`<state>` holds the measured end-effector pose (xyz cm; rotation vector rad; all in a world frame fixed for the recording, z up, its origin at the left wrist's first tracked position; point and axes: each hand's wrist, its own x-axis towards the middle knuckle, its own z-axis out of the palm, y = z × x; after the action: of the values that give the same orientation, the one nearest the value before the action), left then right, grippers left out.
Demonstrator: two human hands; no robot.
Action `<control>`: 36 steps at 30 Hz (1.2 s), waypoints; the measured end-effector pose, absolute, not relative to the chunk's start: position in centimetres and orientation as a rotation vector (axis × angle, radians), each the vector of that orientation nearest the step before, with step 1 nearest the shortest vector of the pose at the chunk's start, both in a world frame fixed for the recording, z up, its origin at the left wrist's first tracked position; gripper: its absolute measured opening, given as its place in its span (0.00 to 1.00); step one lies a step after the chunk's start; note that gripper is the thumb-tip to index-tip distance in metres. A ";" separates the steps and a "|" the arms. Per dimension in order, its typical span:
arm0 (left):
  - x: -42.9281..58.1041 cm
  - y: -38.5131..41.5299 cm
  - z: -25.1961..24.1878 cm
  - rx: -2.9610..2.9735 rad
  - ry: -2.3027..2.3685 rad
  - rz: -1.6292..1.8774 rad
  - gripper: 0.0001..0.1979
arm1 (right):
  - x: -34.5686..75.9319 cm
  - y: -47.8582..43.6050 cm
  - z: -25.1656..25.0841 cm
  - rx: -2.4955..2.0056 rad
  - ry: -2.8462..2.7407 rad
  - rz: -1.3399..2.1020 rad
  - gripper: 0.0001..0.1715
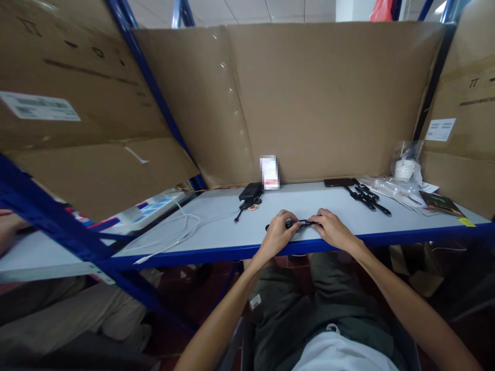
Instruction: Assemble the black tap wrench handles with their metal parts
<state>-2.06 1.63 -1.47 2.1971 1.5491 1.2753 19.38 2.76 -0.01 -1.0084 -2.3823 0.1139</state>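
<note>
Both my hands rest near the front edge of a pale grey shelf-table (216, 232) with a blue rim. My left hand (279, 230) and my right hand (331, 229) are both closed on the two ends of a small black part (303, 223) held between them, just above the surface. Fingers hide most of that part, so its shape is unclear.
A black adapter with cord (250, 193) and a small white card (269, 172) stand at the back. White cables (181, 232) trail left. Several black parts (367, 197), clear bags (404, 167) and a dark leaflet (441, 202) lie right. Cardboard walls surround; another person sits at left (10, 229).
</note>
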 end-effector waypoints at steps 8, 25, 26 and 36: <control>-2.6 1.4 -1.2 2.123 1.396 1.393 0.11 | 19.4 2.9 -0.2 -1.013 -2.335 0.185 0.15; -0.8 -0.8 -0.8 2.669 1.675 0.896 0.11 | 21.1 -0.2 3.1 -1.655 -2.419 -0.148 0.14; -0.7 -0.8 -0.9 2.697 1.694 0.856 0.11 | 20.2 0.1 3.2 -1.679 -2.390 -0.124 0.15; -1.1 -0.3 -1.3 2.721 1.695 0.842 0.12 | 19.9 4.8 4.6 -1.771 -2.189 -0.192 0.16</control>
<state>-1.08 -0.30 -1.27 2.7208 1.6948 0.8420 19.88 4.79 4.55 -1.7713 -2.1895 -0.1922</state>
